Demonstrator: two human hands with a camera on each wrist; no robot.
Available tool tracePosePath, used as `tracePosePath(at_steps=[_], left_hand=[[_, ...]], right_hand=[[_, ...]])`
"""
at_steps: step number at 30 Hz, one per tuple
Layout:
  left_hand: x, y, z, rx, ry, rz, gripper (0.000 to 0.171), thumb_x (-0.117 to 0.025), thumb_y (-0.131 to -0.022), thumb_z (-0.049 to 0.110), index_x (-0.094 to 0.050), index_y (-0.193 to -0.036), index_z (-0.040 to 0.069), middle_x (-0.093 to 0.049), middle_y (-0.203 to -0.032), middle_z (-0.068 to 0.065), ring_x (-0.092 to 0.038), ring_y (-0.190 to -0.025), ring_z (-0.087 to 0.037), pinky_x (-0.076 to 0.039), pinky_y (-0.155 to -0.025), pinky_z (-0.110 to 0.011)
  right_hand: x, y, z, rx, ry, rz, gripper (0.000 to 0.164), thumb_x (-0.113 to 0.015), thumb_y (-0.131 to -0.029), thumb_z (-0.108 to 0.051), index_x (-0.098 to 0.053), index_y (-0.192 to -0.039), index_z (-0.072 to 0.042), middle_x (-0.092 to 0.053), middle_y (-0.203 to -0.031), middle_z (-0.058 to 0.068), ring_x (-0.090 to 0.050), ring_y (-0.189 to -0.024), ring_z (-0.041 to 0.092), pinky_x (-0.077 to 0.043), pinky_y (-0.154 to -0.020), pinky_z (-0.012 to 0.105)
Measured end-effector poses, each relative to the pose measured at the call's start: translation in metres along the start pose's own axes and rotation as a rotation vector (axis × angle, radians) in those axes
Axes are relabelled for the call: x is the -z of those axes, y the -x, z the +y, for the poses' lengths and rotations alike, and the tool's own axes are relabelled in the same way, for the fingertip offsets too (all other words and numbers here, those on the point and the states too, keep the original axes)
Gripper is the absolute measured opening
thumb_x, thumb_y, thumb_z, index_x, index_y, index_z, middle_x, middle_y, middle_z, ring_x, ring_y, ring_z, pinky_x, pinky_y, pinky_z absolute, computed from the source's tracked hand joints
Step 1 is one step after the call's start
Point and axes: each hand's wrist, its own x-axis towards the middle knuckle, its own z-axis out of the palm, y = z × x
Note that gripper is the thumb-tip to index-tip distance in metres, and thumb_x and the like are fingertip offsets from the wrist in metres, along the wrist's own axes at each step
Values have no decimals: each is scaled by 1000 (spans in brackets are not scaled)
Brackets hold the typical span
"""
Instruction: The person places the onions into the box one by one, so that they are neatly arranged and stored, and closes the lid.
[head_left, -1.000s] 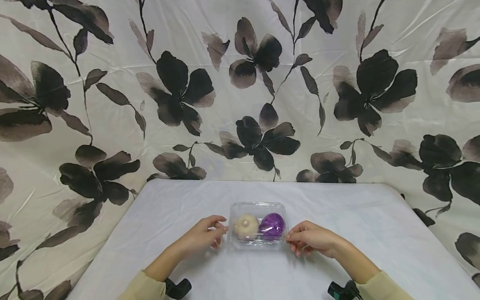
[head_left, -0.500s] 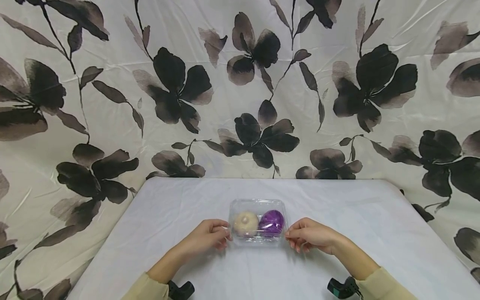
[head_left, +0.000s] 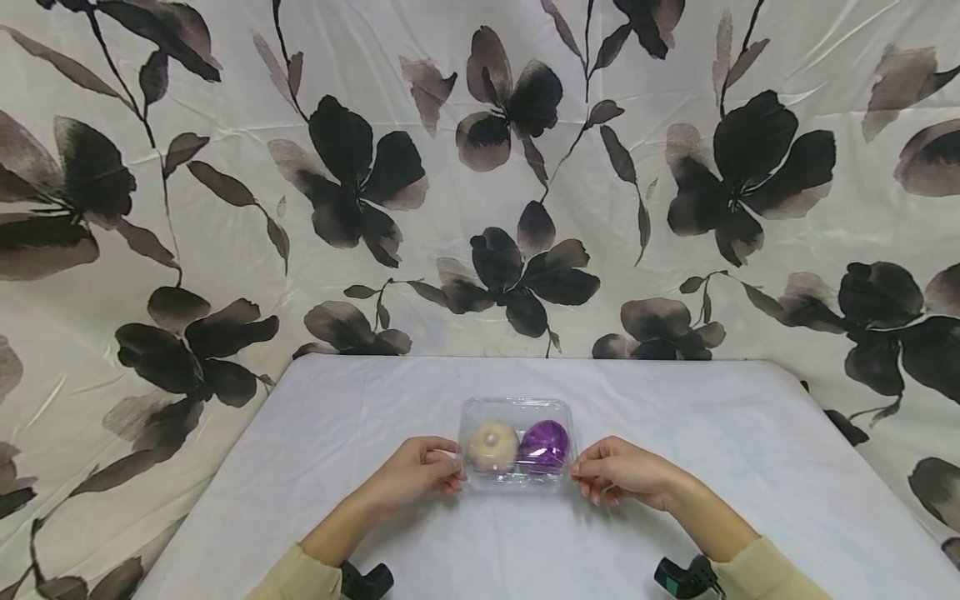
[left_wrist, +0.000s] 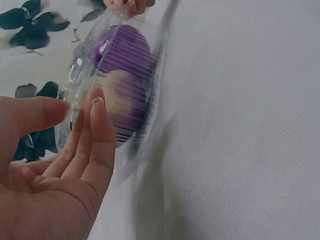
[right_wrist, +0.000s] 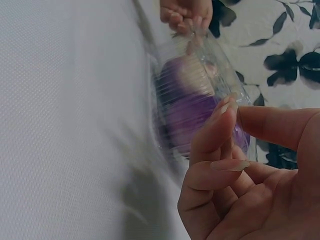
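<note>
A clear plastic clamshell box (head_left: pixel 517 408) sits on the white-covered table, its lid down. Inside, on the left, is a cream-coloured round thing (head_left: pixel 492 448) with a small knob on top. Beside it lies a shiny purple round thing (head_left: pixel 543 447); both look like onions, though the plastic blurs them. My left hand (head_left: pixel 422 468) pinches the box's left rim between thumb and fingers, as the left wrist view shows. At the opposite side, my right hand (head_left: pixel 626 473) pinches the right rim with thumb and index finger (right_wrist: pixel 215 130), its other fingers curled below.
The white cloth (head_left: pixel 675 408) covers the tabletop, which ends at a back edge beyond the box. A floral curtain (head_left: pixel 510 192) hangs behind and around the table. Black wrist cameras (head_left: pixel 366 581) sit below both hands.
My left hand has moved right, from just off the box to its left rim, and its fingers have closed there. My right hand keeps its hold; the box stays in place.
</note>
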Motion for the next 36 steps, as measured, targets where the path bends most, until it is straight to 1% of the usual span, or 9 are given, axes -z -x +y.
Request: tracePosePath(at_steps=[9,15,25,32,36], left_hand=[[-1,2,3,-11,10,6,46,-61,-99,3,-43,-135,-20,-73,-98,-26,-72,-79,-19,-62,-76,-32],[-2,2,3,-26,2,12,46,-61,-99,2,-42,-135,-21,-73,-96,-28,-72,-77,-20,-62,-75,-34],[-3,2,3,-13,22,11,44,-61,-98,1,-44,-133,-20,-73,-96,-26,-72,-77,-19,-62,-75,-32],[-3,1,5,-11,24,16,44,-62,-97,0,-44,-132,-20,-72,-97,-29,-72,-76,-18,-62,-74,-32],[-3,1,5,-11,21,25,43,-62,-96,-2,-45,-131,-20,-72,-95,-29,-71,-75,-18,-62,-73,-31]], right_hand=[[0,0,-1,3,-11,-14,26,-62,-101,-19,-67,-88,2,-64,-74,2,-55,-61,10,-40,-51,21],[1,-1,-1,6,-12,-22,25,-63,-100,-18,-67,-86,2,-64,-74,2,-53,-61,10,-37,-49,21],[0,-3,2,20,-8,-11,24,-62,-100,-16,-67,-87,4,-62,-71,1,-50,-59,9,-36,-48,20],[1,-3,2,19,-11,-20,24,-62,-100,-17,-67,-87,3,-61,-72,1,-51,-60,10,-36,-48,20],[1,-3,2,16,-9,-19,24,-63,-100,-17,-67,-88,3,-61,-71,1,-51,-60,10,-36,-49,20]])
